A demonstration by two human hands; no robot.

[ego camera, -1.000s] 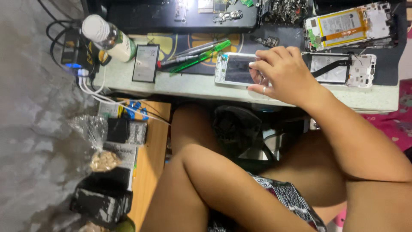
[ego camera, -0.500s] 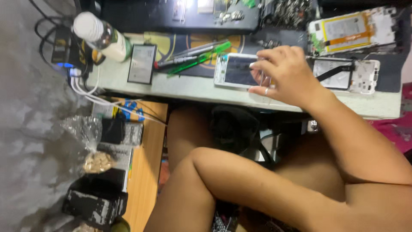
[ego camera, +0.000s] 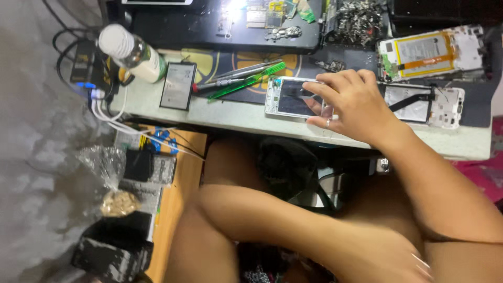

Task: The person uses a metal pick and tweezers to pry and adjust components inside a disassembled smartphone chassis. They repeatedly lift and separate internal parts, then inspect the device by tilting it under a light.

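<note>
White phone (ego camera: pixel 291 98) — your right hand (ego camera: pixel 352 105) rests on it, fingers spread; press evenly — left hand (ego camera: pixel 403 262) too blurred to tell.

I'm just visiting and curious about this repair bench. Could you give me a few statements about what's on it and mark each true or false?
1. The right hand rests on a white-framed phone lying flat on the bench. True.
2. A green-handled tool lies to the left of that phone. True.
3. The plastic bottle stands upright in the middle of the bench. False: it lies tilted at the bench's left end.
4. The opened phone with a yellow-edged battery is under the hand. False: it lies apart, further back and to the right.
5. The left hand is holding a screwdriver. False: only the forearm shows, low in the picture, holding nothing visible.
</note>
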